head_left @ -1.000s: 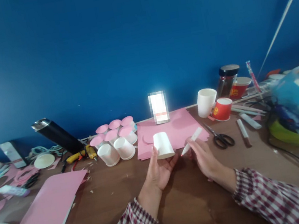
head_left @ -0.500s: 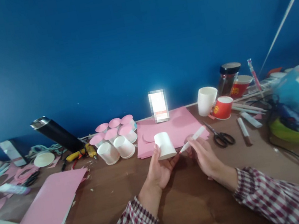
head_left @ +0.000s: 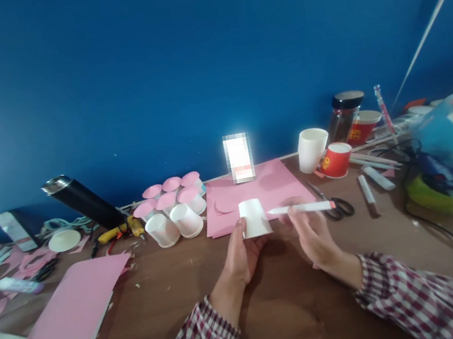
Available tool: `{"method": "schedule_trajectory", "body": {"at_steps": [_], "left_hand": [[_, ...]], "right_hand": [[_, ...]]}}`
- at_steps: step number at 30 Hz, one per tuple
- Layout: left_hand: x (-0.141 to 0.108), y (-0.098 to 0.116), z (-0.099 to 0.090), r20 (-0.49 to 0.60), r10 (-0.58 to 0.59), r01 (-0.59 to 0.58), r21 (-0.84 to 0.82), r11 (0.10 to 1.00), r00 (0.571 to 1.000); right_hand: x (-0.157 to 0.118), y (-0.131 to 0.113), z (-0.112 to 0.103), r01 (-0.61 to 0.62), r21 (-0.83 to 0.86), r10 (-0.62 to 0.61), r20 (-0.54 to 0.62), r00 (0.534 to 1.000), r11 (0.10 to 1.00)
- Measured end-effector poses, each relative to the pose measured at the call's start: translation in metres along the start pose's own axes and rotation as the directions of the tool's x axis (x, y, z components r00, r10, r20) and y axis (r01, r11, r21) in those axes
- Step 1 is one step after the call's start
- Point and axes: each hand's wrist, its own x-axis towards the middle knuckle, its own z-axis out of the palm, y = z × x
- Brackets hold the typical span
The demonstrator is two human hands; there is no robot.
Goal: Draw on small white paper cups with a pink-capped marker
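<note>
My left hand [head_left: 240, 253] is wrapped round a white paper cup [head_left: 254, 218], which it holds upside down with the wide rim toward me. To the right of the cup, my right hand [head_left: 315, 235] grips a white marker pen [head_left: 303, 208] between thumb and fingers. The marker lies almost level, its narrow white end pointing at the cup and its orange end to the right. A small gap shows between marker and cup. Behind the cup lie pink paper sheets [head_left: 274, 178] with a round pink piece on top.
Several paper cups [head_left: 186, 221], some topped with pink discs, stand left of the sheets. Scissors [head_left: 341, 208], a red cup [head_left: 338, 160] and a white cup [head_left: 313, 151] are at the right. A black flask [head_left: 87, 203] leans at the left, beyond a long pink sheet [head_left: 70, 325].
The marker has turned in my right hand from a slant to nearly level, with its orange end now at the right. The cup has shifted slightly to the right.
</note>
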Motion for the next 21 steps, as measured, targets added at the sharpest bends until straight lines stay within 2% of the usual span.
{"method": "schedule_trajectory", "body": {"at_steps": [8, 21], "left_hand": [[0.0008, -0.0073, -0.0033, 0.045, 0.068, -0.072, 0.092, 0.993, 0.997], [-0.0003, -0.0062, -0.0010, 0.060, 0.082, -0.088, 0.114, 0.990, 0.995]], "right_hand": [[-0.0070, -0.0052, 0.0004, 0.078, -0.099, -0.067, 0.107, 0.992, 0.992], [-0.0079, -0.0060, 0.0009, 0.100, -0.142, -0.083, 0.121, 0.989, 0.985]]}}
